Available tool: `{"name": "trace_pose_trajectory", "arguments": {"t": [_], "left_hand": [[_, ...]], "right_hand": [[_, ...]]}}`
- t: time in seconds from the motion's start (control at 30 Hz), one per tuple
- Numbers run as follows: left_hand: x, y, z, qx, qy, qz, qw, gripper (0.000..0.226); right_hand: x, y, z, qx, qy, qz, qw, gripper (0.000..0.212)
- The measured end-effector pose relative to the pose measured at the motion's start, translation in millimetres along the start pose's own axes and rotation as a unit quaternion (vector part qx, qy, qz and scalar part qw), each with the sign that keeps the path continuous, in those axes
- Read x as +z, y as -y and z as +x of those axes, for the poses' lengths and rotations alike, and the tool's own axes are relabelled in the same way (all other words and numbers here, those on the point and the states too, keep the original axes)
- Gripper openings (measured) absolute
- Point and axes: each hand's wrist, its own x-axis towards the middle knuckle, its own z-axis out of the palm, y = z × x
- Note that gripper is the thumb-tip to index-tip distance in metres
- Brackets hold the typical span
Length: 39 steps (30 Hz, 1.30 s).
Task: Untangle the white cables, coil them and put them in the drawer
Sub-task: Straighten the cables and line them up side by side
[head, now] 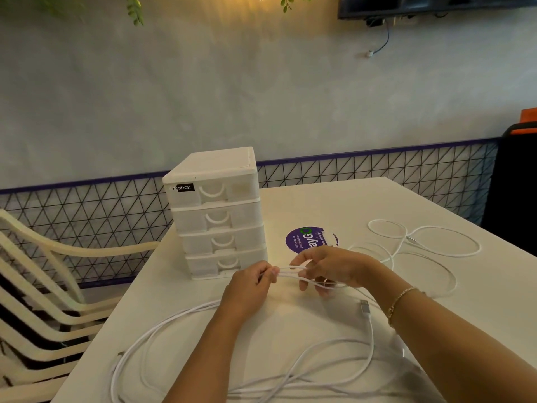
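Stacked cream chairs [43, 286] stand at the far left, beside the white table [334, 205]. On it a drawer unit [218, 213] of 4 shut drawers stands just behind the hands. The nearest white cable [162, 330] sprawls in loose loops across the table's near edge, its USB plug [364, 306] lying free. It looks light, limp and smooth, likely to spring out of a coil, so it is best pinched where strands cross. The left hand [247, 286] pinches 2 strands between thumb and fingertips; the right hand [328, 269] curls around the same strands, fingers half closed. A second cable [421, 242] lies looped well to the right, untouched.
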Motion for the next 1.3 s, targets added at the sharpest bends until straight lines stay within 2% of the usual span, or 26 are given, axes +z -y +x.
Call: {"name": "trace_pose_trajectory", "arguments": {"t": [0.17,0.3,0.4,0.47,0.6,0.63,0.7,0.77,0.8,0.93,1.0,1.17,1.3], "left_hand": [[-1,2,1,-0.015,-0.018,0.007,1.000,0.028],[-1,-1,1,-0.008,-0.004,-0.026,1.000,0.019],[-3,-1,0,-0.013,0.007,-0.044,0.999,0.021],[-2,-4,-2,-0.006,0.043,-0.039,0.998,0.024],[4,-11,-5,0.008,0.095,-0.002,0.995,0.029],[4,-9,-4,0.005,0.084,0.023,0.996,0.030],[1,-2,0,-0.011,0.032,0.058,0.998,0.030],[0,1,2,-0.018,-0.004,0.051,0.999,0.031],[1,0,2,-0.015,0.000,0.045,0.999,0.031],[1,-5,1,-0.001,0.061,0.058,0.996,0.027],[-4,-6,0,-0.014,0.078,0.063,0.995,0.023],[-1,-30,1,0.000,0.086,0.135,0.987,0.035],[20,-49,4,0.012,0.094,0.126,0.987,0.036]], "right_hand": [[1,-8,-2,0.009,-0.010,0.006,1.000,0.031],[-3,-11,-6,-0.001,-0.036,-0.039,0.999,0.027],[-5,-7,-10,-0.018,-0.027,-0.097,0.995,0.024],[-8,0,-8,-0.037,-0.065,-0.136,0.988,0.023],[-4,7,3,-0.095,-0.209,-0.226,0.947,0.026],[0,4,2,-0.101,-0.208,-0.234,0.944,0.025],[5,-3,-3,-0.096,-0.143,-0.257,0.951,0.024],[4,-5,-9,-0.083,-0.072,-0.294,0.949,0.023],[0,-3,-11,-0.080,-0.066,-0.303,0.947,0.022],[-9,3,-8,-0.080,-0.120,-0.282,0.949,0.020],[-4,2,-6,-0.078,-0.121,-0.287,0.947,0.020],[-1,1,-9,-0.082,-0.125,-0.296,0.944,0.022],[0,1,-10,-0.090,-0.132,-0.296,0.942,0.026]]}}
